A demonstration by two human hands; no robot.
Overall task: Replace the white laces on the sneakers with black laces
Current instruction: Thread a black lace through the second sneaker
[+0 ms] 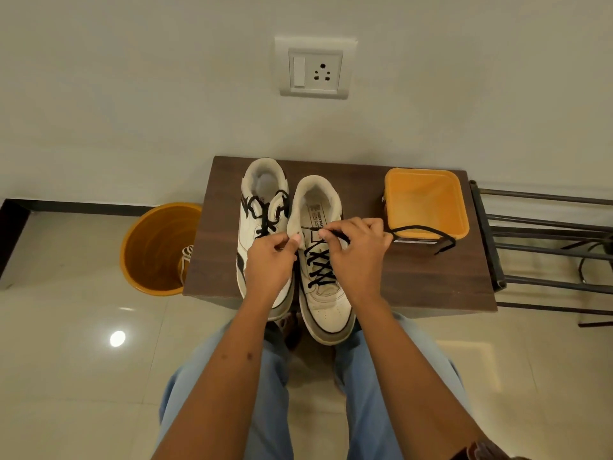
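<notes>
Brown surface (414, 283) carries both sneakers; orange bucket (156, 247) on floor at left, w/ what's prob. a white lace inside. Left sneaker (255, 227) already black-laced. Right sneaker (323, 293) laced approx. to top eyelets. Left hand (270, 260) pinches its collar; right hand (356, 250) grip pinches black lace (428, 231), tail trailing right over orange tub (428, 200). Risk: a hard tug drags the tub or leaves uneven ends.

A plain off-white wall (132, 94) is filling the upper half, carrying a white switch-and-socket plate (315, 68) at twelve o'clock. Glossy beige floor tiles (83, 376) are reflecting a ceiling light at eight o'clock. A dark metal rack (537, 247) is standing at three o'clock.
</notes>
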